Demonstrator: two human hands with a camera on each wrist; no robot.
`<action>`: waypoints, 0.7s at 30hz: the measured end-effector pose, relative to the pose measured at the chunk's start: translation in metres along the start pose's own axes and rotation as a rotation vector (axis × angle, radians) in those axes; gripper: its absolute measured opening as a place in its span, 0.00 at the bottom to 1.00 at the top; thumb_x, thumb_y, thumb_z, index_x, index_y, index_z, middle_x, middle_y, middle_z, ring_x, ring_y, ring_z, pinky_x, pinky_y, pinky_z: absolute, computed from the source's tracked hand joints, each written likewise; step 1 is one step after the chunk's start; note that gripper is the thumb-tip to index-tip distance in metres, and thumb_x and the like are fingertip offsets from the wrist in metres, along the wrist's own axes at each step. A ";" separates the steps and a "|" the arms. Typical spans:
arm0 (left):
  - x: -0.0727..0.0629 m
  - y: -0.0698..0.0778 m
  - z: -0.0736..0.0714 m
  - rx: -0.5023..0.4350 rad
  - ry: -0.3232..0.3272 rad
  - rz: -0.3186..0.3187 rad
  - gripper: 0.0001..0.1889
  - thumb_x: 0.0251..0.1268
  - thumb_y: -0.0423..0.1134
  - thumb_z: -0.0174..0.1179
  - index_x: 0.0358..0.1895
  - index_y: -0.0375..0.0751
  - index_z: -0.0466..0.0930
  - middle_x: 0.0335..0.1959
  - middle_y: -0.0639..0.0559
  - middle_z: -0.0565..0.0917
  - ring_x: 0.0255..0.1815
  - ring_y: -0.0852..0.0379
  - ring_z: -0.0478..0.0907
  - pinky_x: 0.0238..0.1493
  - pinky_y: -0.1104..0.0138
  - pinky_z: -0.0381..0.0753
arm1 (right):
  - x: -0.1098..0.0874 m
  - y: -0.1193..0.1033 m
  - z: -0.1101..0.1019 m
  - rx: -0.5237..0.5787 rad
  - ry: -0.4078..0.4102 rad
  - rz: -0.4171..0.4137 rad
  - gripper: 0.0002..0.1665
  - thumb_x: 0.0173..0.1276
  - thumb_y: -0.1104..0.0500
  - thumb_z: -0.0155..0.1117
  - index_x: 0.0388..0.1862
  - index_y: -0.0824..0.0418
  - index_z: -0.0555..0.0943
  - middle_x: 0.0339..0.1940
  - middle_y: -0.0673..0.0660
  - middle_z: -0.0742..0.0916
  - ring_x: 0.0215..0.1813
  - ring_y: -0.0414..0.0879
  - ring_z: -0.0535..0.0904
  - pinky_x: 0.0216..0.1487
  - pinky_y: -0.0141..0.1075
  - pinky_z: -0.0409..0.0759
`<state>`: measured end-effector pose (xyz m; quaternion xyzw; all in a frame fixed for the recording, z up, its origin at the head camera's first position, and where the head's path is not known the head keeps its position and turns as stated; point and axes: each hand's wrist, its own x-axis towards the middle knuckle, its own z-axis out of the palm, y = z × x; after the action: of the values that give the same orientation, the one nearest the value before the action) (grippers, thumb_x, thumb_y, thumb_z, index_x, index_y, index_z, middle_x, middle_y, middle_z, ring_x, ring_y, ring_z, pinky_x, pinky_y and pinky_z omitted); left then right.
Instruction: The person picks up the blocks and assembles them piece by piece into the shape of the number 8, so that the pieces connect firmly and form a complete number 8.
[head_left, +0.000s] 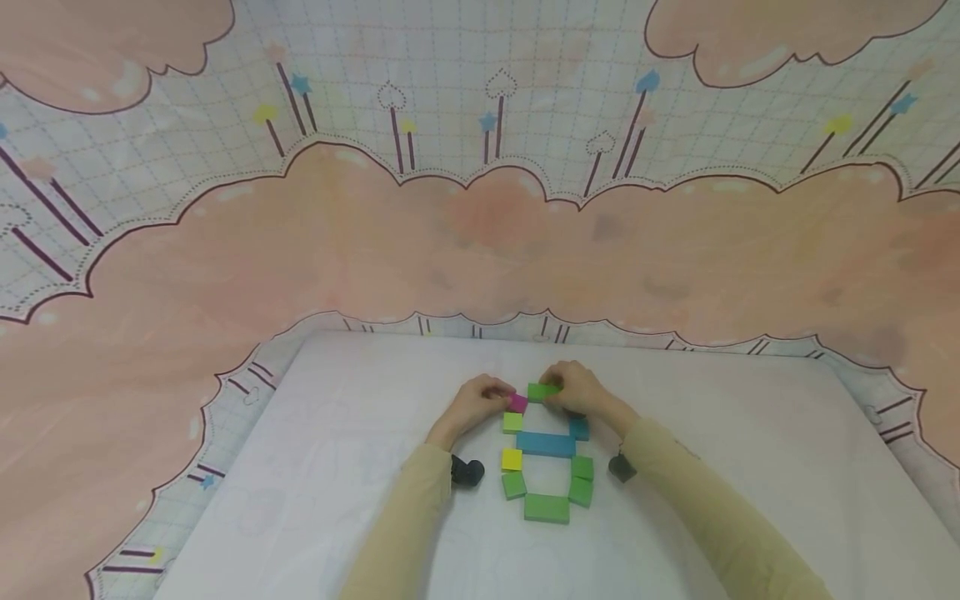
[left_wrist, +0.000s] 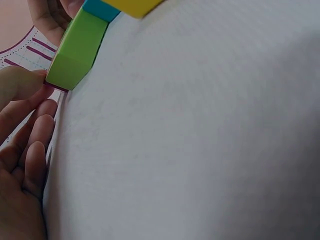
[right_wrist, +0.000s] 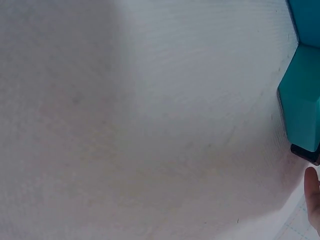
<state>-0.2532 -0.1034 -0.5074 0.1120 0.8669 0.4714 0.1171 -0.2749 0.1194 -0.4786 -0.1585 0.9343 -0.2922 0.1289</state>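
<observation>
In the head view, my left hand (head_left: 477, 405) pinches a magenta block (head_left: 517, 403) at the upper left of a figure-eight outline of toy blocks. My right hand (head_left: 579, 390) grips a green block (head_left: 538, 392) at the top of that outline. Below the magenta one sits a lime green block (head_left: 512, 423), large in the left wrist view. Under the right hand lies a teal block (head_left: 580, 429), with a dark block (right_wrist: 304, 153) partly hidden at its far end. A long blue block (head_left: 546, 444) forms the middle bar.
The lower loop has a yellow block (head_left: 512, 460), several green blocks including a wide bottom block (head_left: 547, 508), and gaps between some pieces. Black wrist devices show beneath both forearms. The white table (head_left: 300, 500) meets a patterned cloth backdrop (head_left: 525, 250) behind.
</observation>
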 end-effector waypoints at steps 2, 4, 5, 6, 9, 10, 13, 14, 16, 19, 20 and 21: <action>0.000 0.000 0.000 0.000 -0.002 -0.006 0.12 0.64 0.41 0.60 0.49 0.49 0.83 0.44 0.51 0.81 0.44 0.57 0.75 0.51 0.63 0.74 | -0.001 0.000 0.000 0.000 0.002 0.002 0.17 0.60 0.59 0.69 0.49 0.59 0.82 0.45 0.56 0.84 0.49 0.49 0.77 0.57 0.48 0.76; 0.000 0.001 0.000 0.000 -0.004 -0.012 0.12 0.64 0.41 0.60 0.49 0.49 0.83 0.44 0.52 0.81 0.43 0.57 0.75 0.50 0.63 0.74 | -0.002 0.000 -0.001 0.001 0.002 0.000 0.18 0.60 0.59 0.69 0.49 0.60 0.82 0.45 0.56 0.84 0.49 0.50 0.77 0.57 0.49 0.76; 0.000 0.001 0.001 -0.001 -0.006 -0.013 0.12 0.64 0.42 0.60 0.49 0.49 0.83 0.44 0.52 0.81 0.43 0.57 0.75 0.50 0.63 0.74 | -0.002 0.001 -0.001 0.002 0.001 0.000 0.18 0.60 0.59 0.69 0.49 0.60 0.82 0.45 0.56 0.84 0.50 0.50 0.77 0.57 0.49 0.76; 0.000 0.001 0.001 0.000 -0.007 -0.013 0.12 0.64 0.41 0.60 0.49 0.49 0.83 0.44 0.52 0.81 0.43 0.57 0.75 0.50 0.63 0.74 | -0.002 0.001 -0.001 0.005 0.000 -0.001 0.18 0.60 0.59 0.69 0.49 0.60 0.82 0.46 0.56 0.84 0.50 0.50 0.77 0.58 0.49 0.76; 0.000 0.002 0.001 0.000 -0.010 -0.008 0.12 0.64 0.41 0.60 0.49 0.49 0.83 0.44 0.51 0.81 0.43 0.57 0.74 0.50 0.63 0.74 | -0.004 0.003 -0.003 0.015 0.001 -0.026 0.18 0.60 0.60 0.67 0.50 0.61 0.81 0.46 0.58 0.85 0.50 0.51 0.78 0.57 0.49 0.76; 0.000 0.002 0.002 -0.002 -0.010 -0.005 0.12 0.64 0.41 0.60 0.49 0.48 0.83 0.44 0.51 0.82 0.43 0.57 0.74 0.50 0.63 0.74 | -0.004 0.004 -0.003 0.025 0.002 -0.029 0.18 0.61 0.59 0.67 0.50 0.61 0.81 0.47 0.58 0.85 0.49 0.51 0.78 0.56 0.49 0.76; 0.001 0.002 0.002 -0.008 -0.005 -0.003 0.12 0.65 0.41 0.59 0.49 0.49 0.83 0.46 0.52 0.82 0.45 0.56 0.74 0.53 0.61 0.73 | -0.006 0.005 -0.005 0.069 0.010 -0.025 0.18 0.64 0.58 0.64 0.52 0.61 0.80 0.48 0.59 0.84 0.50 0.51 0.78 0.56 0.49 0.77; 0.001 0.002 0.001 -0.012 -0.004 -0.003 0.12 0.65 0.41 0.58 0.49 0.49 0.83 0.46 0.52 0.82 0.46 0.56 0.74 0.55 0.59 0.73 | -0.006 0.005 -0.006 0.087 0.014 -0.021 0.18 0.64 0.58 0.63 0.52 0.62 0.80 0.48 0.59 0.84 0.50 0.51 0.78 0.56 0.48 0.77; 0.001 0.001 0.000 -0.019 -0.003 -0.008 0.12 0.67 0.42 0.57 0.50 0.49 0.83 0.49 0.52 0.82 0.50 0.55 0.74 0.58 0.57 0.73 | -0.007 0.004 -0.007 0.119 0.021 0.000 0.18 0.66 0.57 0.61 0.53 0.61 0.80 0.49 0.59 0.84 0.50 0.51 0.78 0.56 0.47 0.78; 0.000 -0.002 -0.003 -0.024 0.002 -0.028 0.13 0.68 0.44 0.56 0.52 0.49 0.82 0.53 0.51 0.82 0.56 0.52 0.75 0.63 0.54 0.71 | -0.009 0.003 -0.010 0.164 0.024 0.011 0.18 0.68 0.58 0.59 0.54 0.63 0.79 0.50 0.61 0.83 0.51 0.52 0.78 0.56 0.48 0.78; -0.001 -0.003 -0.004 -0.022 0.001 -0.040 0.14 0.68 0.45 0.56 0.53 0.50 0.81 0.54 0.51 0.81 0.58 0.51 0.74 0.64 0.53 0.70 | -0.009 0.002 -0.011 0.178 0.029 0.017 0.18 0.68 0.58 0.59 0.54 0.63 0.79 0.51 0.61 0.83 0.52 0.53 0.78 0.56 0.48 0.78; -0.002 -0.003 -0.006 -0.023 0.003 -0.052 0.14 0.69 0.46 0.56 0.53 0.50 0.81 0.56 0.51 0.81 0.60 0.50 0.74 0.65 0.53 0.69 | -0.010 0.001 -0.012 0.188 0.034 0.025 0.18 0.68 0.58 0.58 0.54 0.63 0.78 0.52 0.62 0.82 0.53 0.54 0.78 0.57 0.49 0.77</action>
<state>-0.2537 -0.1104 -0.5069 0.0876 0.8642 0.4783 0.1294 -0.2702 0.1302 -0.4685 -0.1291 0.9067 -0.3796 0.1311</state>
